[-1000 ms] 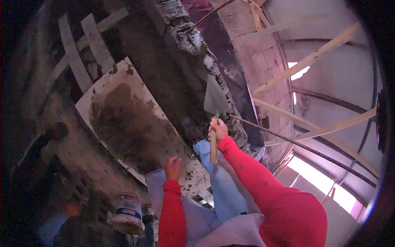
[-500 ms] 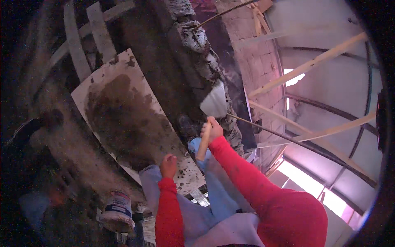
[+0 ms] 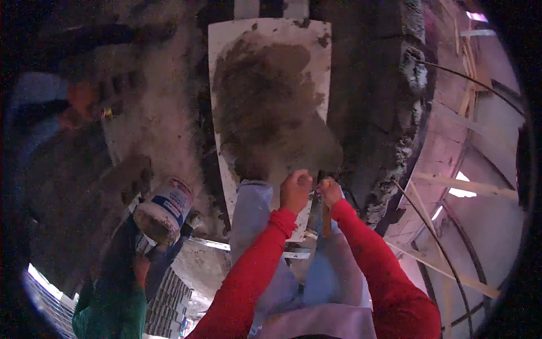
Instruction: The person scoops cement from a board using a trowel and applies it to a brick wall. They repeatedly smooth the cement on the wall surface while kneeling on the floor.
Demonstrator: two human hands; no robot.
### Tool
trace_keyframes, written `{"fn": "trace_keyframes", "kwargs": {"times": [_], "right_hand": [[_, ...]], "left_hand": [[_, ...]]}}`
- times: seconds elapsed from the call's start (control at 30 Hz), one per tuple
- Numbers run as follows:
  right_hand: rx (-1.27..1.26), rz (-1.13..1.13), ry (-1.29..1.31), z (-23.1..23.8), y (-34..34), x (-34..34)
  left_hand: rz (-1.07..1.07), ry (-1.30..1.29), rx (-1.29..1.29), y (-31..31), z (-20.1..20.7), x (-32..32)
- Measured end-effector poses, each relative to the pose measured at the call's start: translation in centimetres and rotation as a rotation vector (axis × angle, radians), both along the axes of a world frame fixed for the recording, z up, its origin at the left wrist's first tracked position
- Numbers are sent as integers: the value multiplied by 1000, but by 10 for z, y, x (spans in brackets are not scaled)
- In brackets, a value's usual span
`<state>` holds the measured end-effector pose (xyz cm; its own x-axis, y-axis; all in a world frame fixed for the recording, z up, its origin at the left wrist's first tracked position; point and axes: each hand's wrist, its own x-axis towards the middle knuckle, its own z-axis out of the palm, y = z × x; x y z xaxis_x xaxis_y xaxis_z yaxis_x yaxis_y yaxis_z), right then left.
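My right hand (image 3: 330, 192) is closed around the wooden handle of a trowel (image 3: 326, 222). Its blade points away from me and blends into the dark mortar (image 3: 259, 96), so its outline is hard to make out. Close beside it on the left, my left hand (image 3: 296, 192) is loosely closed over the near part of the board, with nothing visible in it. The mortar is spread across a long pale board (image 3: 219, 35) lying in front of my knees.
A white bucket (image 3: 172, 200) with a blue label stands at left, near a co-worker's green sleeve (image 3: 127, 305). Another person (image 3: 82, 101) is dimly visible at far left. Along the right runs a wall edge with rough mortar (image 3: 415, 73), thin bent rods (image 3: 437, 237) and wooden beams (image 3: 435, 263).
My view has turned toward the board. The trowel has gone from the wall edge at right to over the board, its blade no longer plainly visible. My hands are now close together.
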<state>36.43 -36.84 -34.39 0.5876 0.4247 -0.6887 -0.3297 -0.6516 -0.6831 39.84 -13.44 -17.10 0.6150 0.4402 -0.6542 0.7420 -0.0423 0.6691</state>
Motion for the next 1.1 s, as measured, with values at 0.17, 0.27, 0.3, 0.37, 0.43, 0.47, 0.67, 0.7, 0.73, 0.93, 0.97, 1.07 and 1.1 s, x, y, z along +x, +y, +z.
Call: {"fn": "trace_keyframes", "kwargs": {"times": [0.17, 0.27, 0.3, 0.37, 0.43, 0.47, 0.67, 0.7, 0.73, 0.93, 0.97, 1.07, 1.1], "right_hand": [[-341, 365, 249, -6, 61, -22], [-362, 478, 219, -24, 89, -30], [-365, 503, 195, -33, 106, -31], [-377, 534, 132, -55, 156, -23], [-405, 525, 44, -73, 221, -5], [-423, 522, 3, -78, 254, 5], [0, -239, 490, -18, 373, 66], [94, -282, 522, -22, 368, 78], [183, -315, 557, -29, 355, 92], [544, -541, 1036, 46, 273, 134], [553, -559, 1030, 57, 260, 138], [611, -538, 1279, 113, 247, 157], [509, -533, 1099, 123, 249, 166]], "left_hand": [[209, -18, -56, 12, 15, -23], [268, -59, -11, 21, 20, -46], [281, -81, 10, 28, 18, -56], [350, -3, -2, 37, 18, -67], [404, -14, -25, 44, 11, -72], [448, -50, -34, 40, 9, -74], [569, -229, 121, 51, 20, -70], [591, -263, 124, 52, 21, -67], [592, -253, 113, 51, 22, -65], [604, -220, 51, 50, 27, -57], [588, -199, 26, 51, 29, -53], [547, -185, 63, 56, 31, -47], [531, -190, 89, 55, 33, -44]]}}
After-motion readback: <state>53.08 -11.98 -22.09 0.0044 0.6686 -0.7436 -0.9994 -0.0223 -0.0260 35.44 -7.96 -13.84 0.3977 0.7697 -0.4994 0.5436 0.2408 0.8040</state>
